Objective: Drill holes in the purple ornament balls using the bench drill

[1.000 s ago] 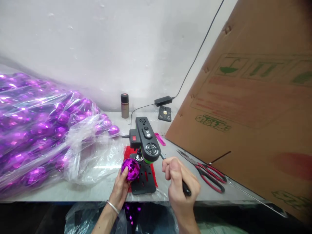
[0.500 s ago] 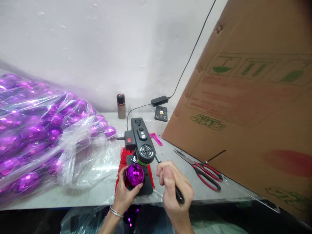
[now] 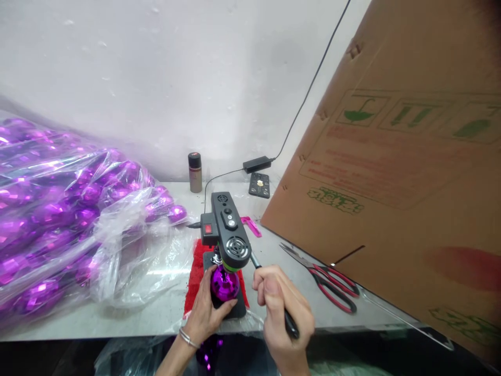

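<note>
A shiny purple mirrored ball sits beneath the head of a small black bench press or drill. My left hand grips the ball from its left and front, thumb at the lower right. My right hand is wrapped round the black-handled lever that juts from the machine's right side. The machine's dark base rests on a red cloth or mat. What touches the ball's top is partly hidden by the machine head.
A clear plastic bag of purple balls fills the left. A large cardboard box leans at right, with scissors before it. Behind stand a small bottle, a power adapter, a black card-like item and a pink piece.
My left hand has moved the ball slightly right, further under the machine head, and the ball has turned. My right hand stays on the lever.
</note>
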The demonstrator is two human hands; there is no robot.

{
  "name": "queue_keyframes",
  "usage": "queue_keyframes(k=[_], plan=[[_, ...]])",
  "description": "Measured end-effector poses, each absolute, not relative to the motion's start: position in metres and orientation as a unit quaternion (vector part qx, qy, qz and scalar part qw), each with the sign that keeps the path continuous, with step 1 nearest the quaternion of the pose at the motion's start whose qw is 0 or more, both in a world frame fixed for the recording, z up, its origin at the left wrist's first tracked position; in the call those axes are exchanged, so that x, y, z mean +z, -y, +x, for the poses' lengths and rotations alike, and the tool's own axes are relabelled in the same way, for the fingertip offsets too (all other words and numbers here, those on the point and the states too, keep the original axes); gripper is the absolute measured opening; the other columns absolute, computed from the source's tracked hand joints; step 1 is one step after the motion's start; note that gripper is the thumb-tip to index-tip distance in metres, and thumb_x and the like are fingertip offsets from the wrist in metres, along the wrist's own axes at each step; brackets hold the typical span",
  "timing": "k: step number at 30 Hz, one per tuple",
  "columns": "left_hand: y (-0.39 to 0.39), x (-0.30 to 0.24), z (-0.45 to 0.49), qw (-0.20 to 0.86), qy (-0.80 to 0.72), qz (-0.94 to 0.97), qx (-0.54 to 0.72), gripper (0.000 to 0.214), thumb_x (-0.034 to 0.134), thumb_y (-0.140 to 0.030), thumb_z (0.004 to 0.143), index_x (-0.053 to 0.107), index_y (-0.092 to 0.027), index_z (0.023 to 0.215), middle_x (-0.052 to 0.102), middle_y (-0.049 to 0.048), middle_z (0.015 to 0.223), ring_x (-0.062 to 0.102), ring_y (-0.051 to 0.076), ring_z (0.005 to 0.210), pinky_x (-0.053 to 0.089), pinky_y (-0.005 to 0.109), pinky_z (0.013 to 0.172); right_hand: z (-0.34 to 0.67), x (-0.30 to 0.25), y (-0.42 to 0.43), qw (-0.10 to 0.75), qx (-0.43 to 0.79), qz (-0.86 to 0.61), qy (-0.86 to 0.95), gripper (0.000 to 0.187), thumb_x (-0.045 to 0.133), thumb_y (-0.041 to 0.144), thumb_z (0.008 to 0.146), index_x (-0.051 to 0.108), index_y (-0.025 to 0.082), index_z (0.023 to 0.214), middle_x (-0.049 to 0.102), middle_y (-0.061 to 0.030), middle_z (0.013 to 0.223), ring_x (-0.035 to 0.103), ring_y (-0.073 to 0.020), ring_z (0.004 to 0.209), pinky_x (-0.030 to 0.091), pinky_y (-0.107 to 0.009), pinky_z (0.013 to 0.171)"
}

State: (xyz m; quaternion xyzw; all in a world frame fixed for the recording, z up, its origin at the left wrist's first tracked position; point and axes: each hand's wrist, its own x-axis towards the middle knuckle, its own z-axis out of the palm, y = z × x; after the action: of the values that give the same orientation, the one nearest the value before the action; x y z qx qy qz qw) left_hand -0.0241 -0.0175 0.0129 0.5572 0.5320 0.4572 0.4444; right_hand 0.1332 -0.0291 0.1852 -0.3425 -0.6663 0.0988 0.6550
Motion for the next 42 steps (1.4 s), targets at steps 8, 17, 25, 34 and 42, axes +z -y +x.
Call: queue_keyframes(k=[8, 17, 25, 34, 42], plan=[[0.019, 0.005, -0.025, 0.389, -0.537, 0.609, 0.435, 0.087, 0.085, -0.047, 0.084, 0.047, -0.018, 0.156, 0.061, 0.0236, 0.159, 0.060, 0.043, 0.150, 0.045, 0.064, 0.129, 0.127, 0.164, 0.029, 0.690, 0.074, -0.346, 0.632, 0.038, 0.043, 0.009, 0.110, 0.049, 0.023, 0.075, 0.052, 0.0030, 0.065, 0.058, -0.0130, 0.060, 0.043, -0.027, 0.055], [0.021, 0.007, -0.025, 0.397, -0.542, 0.608, 0.424, 0.086, 0.084, -0.046, 0.084, 0.049, -0.018, 0.157, 0.059, 0.0239, 0.163, 0.056, 0.044, 0.154, 0.043, 0.065, 0.131, 0.125, 0.145, 0.028, 0.711, 0.071, -0.349, 0.607, 0.042, 0.045, 0.017, 0.114, 0.049, 0.023, 0.073, 0.051, 0.0041, 0.063, 0.059, -0.0124, 0.061, 0.041, -0.027, 0.056], [0.020, 0.009, -0.022, 0.398, -0.531, 0.605, 0.440, 0.084, 0.085, -0.043, 0.084, 0.050, -0.018, 0.157, 0.061, 0.0240, 0.161, 0.058, 0.045, 0.152, 0.043, 0.066, 0.130, 0.121, 0.144, 0.026, 0.721, 0.086, -0.349, 0.593, 0.045, 0.044, 0.023, 0.115, 0.046, 0.023, 0.070, 0.048, 0.0049, 0.063, 0.056, -0.0115, 0.061, 0.040, -0.025, 0.055], [0.018, 0.009, -0.019, 0.395, -0.523, 0.603, 0.455, 0.082, 0.086, -0.040, 0.083, 0.052, -0.019, 0.155, 0.063, 0.0222, 0.158, 0.059, 0.043, 0.151, 0.044, 0.066, 0.129, 0.124, 0.136, 0.024, 0.725, 0.091, -0.343, 0.591, 0.043, 0.046, 0.023, 0.114, 0.046, 0.023, 0.071, 0.046, 0.0051, 0.063, 0.056, -0.0120, 0.061, 0.039, -0.026, 0.055], [0.016, 0.009, -0.019, 0.399, -0.532, 0.603, 0.442, 0.086, 0.088, -0.040, 0.081, 0.049, -0.019, 0.156, 0.063, 0.0235, 0.158, 0.060, 0.042, 0.149, 0.045, 0.065, 0.129, 0.129, 0.124, 0.024, 0.724, 0.103, -0.346, 0.588, 0.041, 0.049, 0.025, 0.113, 0.049, 0.024, 0.072, 0.053, 0.0033, 0.065, 0.058, -0.0139, 0.062, 0.038, -0.028, 0.055]])
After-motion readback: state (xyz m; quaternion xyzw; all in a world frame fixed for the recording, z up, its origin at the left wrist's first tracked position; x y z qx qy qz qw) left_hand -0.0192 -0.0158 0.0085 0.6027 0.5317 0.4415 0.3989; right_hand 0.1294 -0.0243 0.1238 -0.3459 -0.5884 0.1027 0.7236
